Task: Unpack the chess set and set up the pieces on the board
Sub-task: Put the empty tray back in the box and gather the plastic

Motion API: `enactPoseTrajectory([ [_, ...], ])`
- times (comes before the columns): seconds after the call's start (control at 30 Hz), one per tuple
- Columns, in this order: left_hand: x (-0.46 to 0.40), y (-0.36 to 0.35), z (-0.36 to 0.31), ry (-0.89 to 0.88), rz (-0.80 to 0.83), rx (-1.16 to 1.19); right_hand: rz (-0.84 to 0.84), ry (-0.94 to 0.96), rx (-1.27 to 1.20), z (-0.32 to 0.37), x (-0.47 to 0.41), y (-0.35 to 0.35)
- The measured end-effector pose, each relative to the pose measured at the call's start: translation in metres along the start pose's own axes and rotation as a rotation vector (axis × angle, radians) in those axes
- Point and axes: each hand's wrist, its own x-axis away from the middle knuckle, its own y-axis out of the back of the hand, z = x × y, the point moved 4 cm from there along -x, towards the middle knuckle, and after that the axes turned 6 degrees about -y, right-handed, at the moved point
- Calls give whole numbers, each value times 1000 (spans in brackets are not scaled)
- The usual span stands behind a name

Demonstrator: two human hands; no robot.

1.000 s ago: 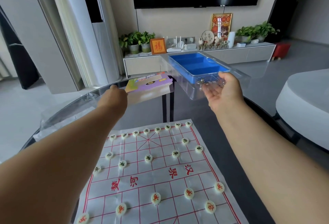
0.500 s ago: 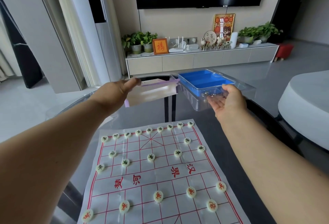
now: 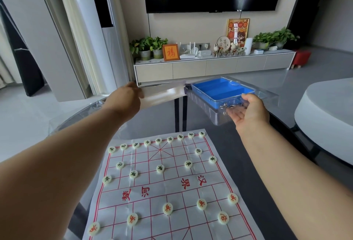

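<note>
A white paper chess board (image 3: 172, 188) with red grid lines lies on the round glass table (image 3: 80, 117). Round cream pieces stand on it: black-lettered ones (image 3: 160, 168) on the far half, red-lettered ones (image 3: 167, 208) on the near half. My right hand (image 3: 250, 113) holds a clear plastic case (image 3: 206, 110) from underneath, thumb on its near rim; a blue tray (image 3: 221, 91) sits inside, nothing in it. My left hand (image 3: 124, 100) grips a flat paper sleeve (image 3: 164, 94), blurred, held level just left of the case, above the table's far edge.
Beyond the table are a grey floor, a low TV cabinet (image 3: 210, 66) with plants and frames, and a wall TV. A white rounded seat (image 3: 324, 115) stands to the right. A dark table leg (image 3: 179, 113) shows through the glass.
The view has tipped down a little. Both hands have lowered slightly with the case and the sleeve. The sleeve has turned flatter, its printed face no longer showing.
</note>
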Motion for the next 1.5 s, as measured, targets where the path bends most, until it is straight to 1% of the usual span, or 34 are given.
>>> enactPoseTrajectory([
  [0.2, -4, 3, 9, 201, -1, 72, 28, 3, 36, -3, 12, 0],
  [0.43, -10, 3, 10, 277, 36, 68, 38, 0, 69, -1, 16, 5],
  [0.67, -17, -3, -1, 199, 159, 10, 181, -57, 132, -17, 16, -7],
  [0.9, -15, -8, 0, 190, 183, 54, 397, -129, 174, -27, 21, -22],
  [1.0, -12, -8, 2, 178, 202, 100, 439, -138, 229, -26, 24, -27],
  [1.1, -8, -6, 5, 171, 219, 127, 428, -155, 214, -26, 23, -34],
  [1.3, -1, 2, 12, 129, 224, 182, 333, -129, 147, -21, 11, -34],
  [1.5, 7, 8, -4, 54, 243, 117, 300, -144, 129, -33, 14, -42],
])
